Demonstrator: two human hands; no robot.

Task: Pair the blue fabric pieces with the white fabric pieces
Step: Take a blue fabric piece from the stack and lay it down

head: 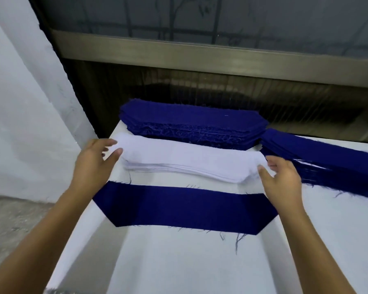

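A single blue fabric piece (pixel 185 206) lies flat on the white table (pixel 200 262), long and with angled ends. Behind it sits a stack of white fabric pieces (pixel 185 160). My left hand (pixel 96 164) is at the stack's left end, fingers relaxed and touching its top edge. My right hand (pixel 283 177) is at the stack's right end, thumb and fingers spread against the corner; whether it pinches a piece I cannot tell. A thick stack of blue pieces (pixel 191 128) stands at the back.
Another pile of blue pieces (pixel 327 162) fans out on the right of the table. A white wall (pixel 19 102) stands to the left, and a dark window with a metal sill (pixel 200 58) runs behind the table's far edge.
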